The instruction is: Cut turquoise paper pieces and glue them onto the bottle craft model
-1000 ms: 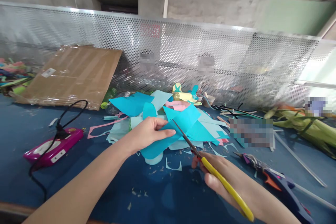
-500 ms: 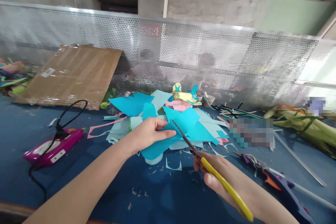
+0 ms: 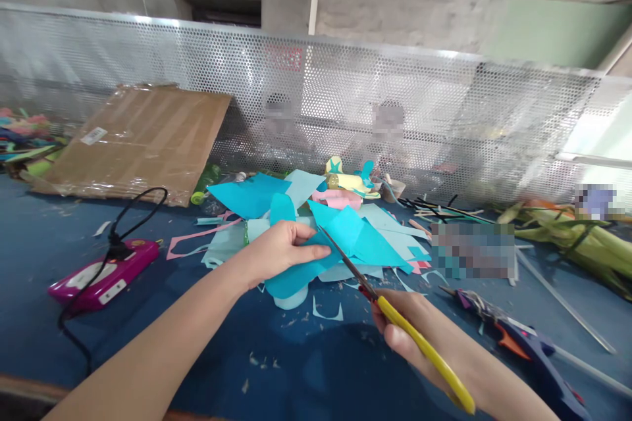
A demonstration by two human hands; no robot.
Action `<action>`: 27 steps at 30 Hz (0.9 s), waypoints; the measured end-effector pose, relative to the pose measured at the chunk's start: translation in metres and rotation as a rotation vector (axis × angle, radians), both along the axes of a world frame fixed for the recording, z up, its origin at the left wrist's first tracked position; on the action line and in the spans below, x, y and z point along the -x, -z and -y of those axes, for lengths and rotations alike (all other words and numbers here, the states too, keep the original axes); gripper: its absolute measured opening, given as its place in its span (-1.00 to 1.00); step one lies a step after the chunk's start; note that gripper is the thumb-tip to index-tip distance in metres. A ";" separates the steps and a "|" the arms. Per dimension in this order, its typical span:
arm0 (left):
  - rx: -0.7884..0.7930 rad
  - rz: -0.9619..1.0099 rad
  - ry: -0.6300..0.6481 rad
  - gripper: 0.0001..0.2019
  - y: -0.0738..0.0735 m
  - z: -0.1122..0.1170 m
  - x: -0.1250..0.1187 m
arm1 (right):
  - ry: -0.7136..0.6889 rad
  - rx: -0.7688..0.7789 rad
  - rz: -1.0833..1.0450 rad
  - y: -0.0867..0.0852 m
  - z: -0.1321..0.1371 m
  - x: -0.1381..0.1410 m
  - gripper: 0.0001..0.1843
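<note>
My left hand (image 3: 291,247) pinches a bright blue sheet of paper (image 3: 301,273) between thumb and fingers, above the pile in the middle of the table. In my right hand (image 3: 402,325) is a pair of scissors (image 3: 419,345) with yellow handles. Their blades point up and left and reach the paper just right of my left fingertips. How far the blades are apart is hard to make out. Around the held paper lie more blue pieces (image 3: 251,196) and pale blue sheets (image 3: 309,187). A curved pale offcut (image 3: 328,308) rests on the table below.
A magenta power strip (image 3: 106,276) with a black cord is at left, before a leaning cardboard sheet (image 3: 143,138). A glue gun (image 3: 526,342) lies at right, near green wrapped material (image 3: 577,237). A perforated metal screen (image 3: 345,99) stands behind the table (image 3: 207,348).
The scissor blades have shifted slightly at the paper, with a small move of my right hand. My left hand keeps its hold. The whole view has drifted very slightly.
</note>
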State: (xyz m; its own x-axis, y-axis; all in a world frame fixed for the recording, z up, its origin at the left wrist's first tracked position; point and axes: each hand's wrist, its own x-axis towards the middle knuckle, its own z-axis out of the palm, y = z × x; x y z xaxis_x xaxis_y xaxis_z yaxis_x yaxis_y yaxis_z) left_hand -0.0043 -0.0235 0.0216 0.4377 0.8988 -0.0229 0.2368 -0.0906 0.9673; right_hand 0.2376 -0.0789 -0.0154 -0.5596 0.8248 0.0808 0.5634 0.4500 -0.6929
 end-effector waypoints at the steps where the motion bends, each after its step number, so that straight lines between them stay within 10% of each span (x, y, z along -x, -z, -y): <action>1: 0.010 0.004 -0.002 -0.82 0.001 0.000 0.000 | 0.003 0.016 -0.005 0.002 -0.001 0.000 -0.25; 27: 0.026 -0.040 0.063 -0.80 0.006 -0.006 0.004 | 0.051 0.018 0.098 0.001 -0.006 0.005 -0.23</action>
